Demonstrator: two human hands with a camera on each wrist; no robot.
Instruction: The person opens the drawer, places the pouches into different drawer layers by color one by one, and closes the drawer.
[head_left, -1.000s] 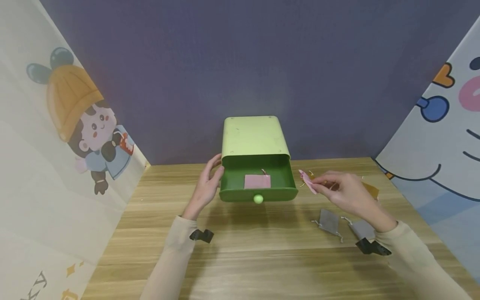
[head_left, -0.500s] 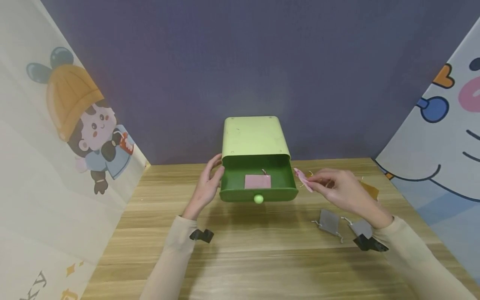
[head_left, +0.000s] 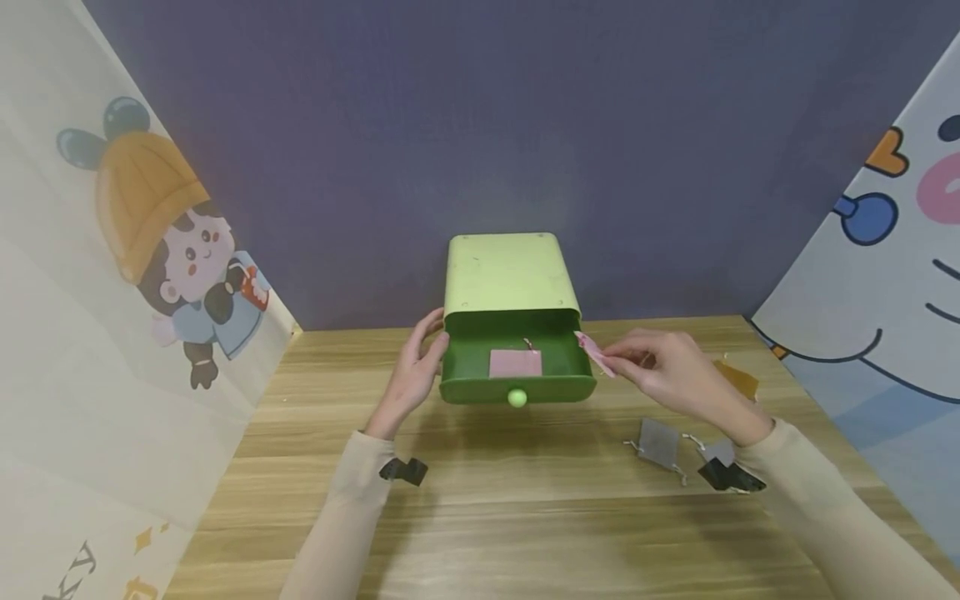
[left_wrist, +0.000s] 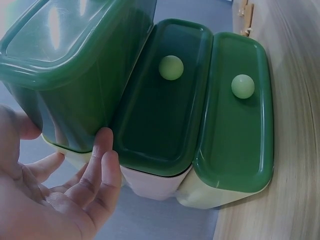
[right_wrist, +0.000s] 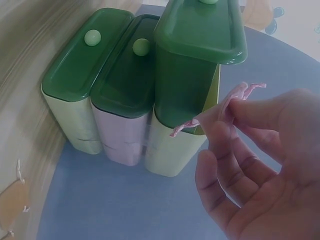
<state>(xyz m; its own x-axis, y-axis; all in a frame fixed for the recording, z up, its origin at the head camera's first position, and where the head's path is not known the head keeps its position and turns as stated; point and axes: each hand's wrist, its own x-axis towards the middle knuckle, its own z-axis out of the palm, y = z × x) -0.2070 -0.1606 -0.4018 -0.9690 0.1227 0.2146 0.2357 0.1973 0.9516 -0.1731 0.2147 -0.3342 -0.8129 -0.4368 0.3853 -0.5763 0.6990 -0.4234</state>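
My right hand (head_left: 675,375) pinches a small pink drawstring pouch (head_left: 596,354) between thumb and fingers, right at the right side wall of the pulled-out green drawer (head_left: 480,390). In the right wrist view, the held pouch (right_wrist: 216,116) has its twisted cords hanging out at both sides. Flat inside the drawer lies another pink pouch (head_left: 515,362). My left hand (head_left: 408,367) is at the left side of the pale green cabinet (head_left: 512,271). Its fingers are loosely extended, with fingertips (left_wrist: 104,136) right by the open drawer's side in the left wrist view.
Below the open drawer are two closed drawers, a middle drawer (right_wrist: 125,75) in a pink case and a bottom drawer (right_wrist: 85,60). Two grey pouches (head_left: 658,444) and an orange pouch (head_left: 740,380) lie on the wooden table (head_left: 480,533) at the right. A dark wall (head_left: 510,125) rises behind.
My right hand has moved left with the pink pouch, from beside the drawer to its right edge. The left hand and the drawer have stayed in place.
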